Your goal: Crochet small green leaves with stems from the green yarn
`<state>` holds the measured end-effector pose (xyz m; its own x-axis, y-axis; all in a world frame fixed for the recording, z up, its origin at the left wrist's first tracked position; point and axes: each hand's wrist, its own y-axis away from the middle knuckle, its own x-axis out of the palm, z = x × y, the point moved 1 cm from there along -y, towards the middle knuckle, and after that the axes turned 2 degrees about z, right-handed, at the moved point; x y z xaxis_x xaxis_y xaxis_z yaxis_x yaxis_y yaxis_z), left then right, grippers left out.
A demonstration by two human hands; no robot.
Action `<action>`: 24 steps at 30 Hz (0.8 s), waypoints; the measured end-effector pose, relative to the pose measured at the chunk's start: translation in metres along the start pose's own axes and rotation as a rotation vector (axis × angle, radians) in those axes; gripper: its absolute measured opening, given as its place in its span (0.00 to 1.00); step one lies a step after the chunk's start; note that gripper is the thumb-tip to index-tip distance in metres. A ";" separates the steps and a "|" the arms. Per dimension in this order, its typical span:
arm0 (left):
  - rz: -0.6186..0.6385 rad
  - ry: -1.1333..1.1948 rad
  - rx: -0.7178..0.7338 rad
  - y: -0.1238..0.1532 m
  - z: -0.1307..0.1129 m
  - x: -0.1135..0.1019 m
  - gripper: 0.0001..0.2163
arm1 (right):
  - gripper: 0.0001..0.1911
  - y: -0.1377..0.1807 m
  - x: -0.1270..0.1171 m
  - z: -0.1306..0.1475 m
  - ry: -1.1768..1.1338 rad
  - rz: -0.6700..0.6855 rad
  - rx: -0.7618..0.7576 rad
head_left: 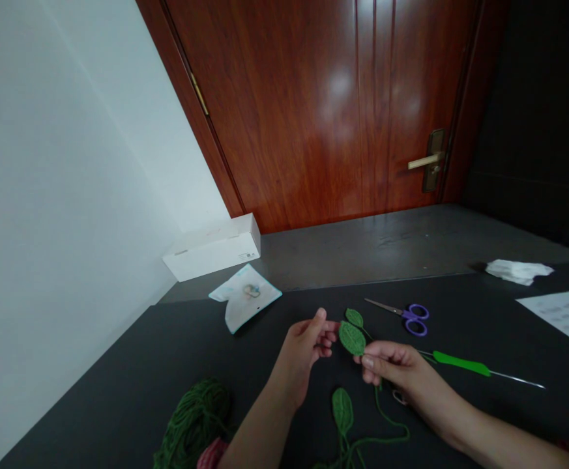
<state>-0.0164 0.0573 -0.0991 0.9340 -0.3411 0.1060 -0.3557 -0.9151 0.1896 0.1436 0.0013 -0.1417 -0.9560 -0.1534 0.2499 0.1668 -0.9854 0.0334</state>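
A glossy red-brown wooden door (323, 111) with upright panel grooves fills the background, and a smooth white wall (54, 195) runs down its left. Below them lies the matte, dark grey worktop (167, 365), flat and slightly grainy. A white printed sheet of paper (562, 316) sits at its right edge. A long, flat white cardboard box (213, 247) rests against the wall at the back. A loose bundle of dark green yarn (193, 420) lies at the near left, stringy and tangled. Just in front of the box is a shiny plastic packet (245, 296), and far right is a crumpled white tissue (519, 270).

The left hand (308, 345) is half curled with the thumb raised and grips nothing that shows. Its fingertips are just beside the leaf's edge; whether they touch it I cannot tell. The right hand (394, 365) pinches an oval crocheted leaf (351, 338), ribbed and dark green, holding it above the middle of the worktop between the two hands.

A crochet hook (460, 363) with a bright green handle and thin metal shaft lies beside the right hand. Small scissors (411, 316) with purple loops lie beyond it. A third leaf (342, 409) trails a curling strand, and a smaller second leaf (354, 317) shows just behind the held one.
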 end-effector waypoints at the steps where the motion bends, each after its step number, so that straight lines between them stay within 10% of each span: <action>1: 0.010 -0.012 0.001 0.001 0.000 0.000 0.23 | 0.10 0.000 0.000 0.000 -0.006 -0.007 0.005; 24: 0.043 -0.294 0.071 0.011 0.000 0.014 0.07 | 0.07 0.000 -0.004 -0.001 -0.140 -0.066 -0.082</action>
<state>-0.0069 0.0423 -0.0950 0.8912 -0.4179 -0.1764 -0.4016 -0.9077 0.1218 0.1467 0.0019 -0.1441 -0.9202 -0.0821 0.3827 0.0791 -0.9966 -0.0236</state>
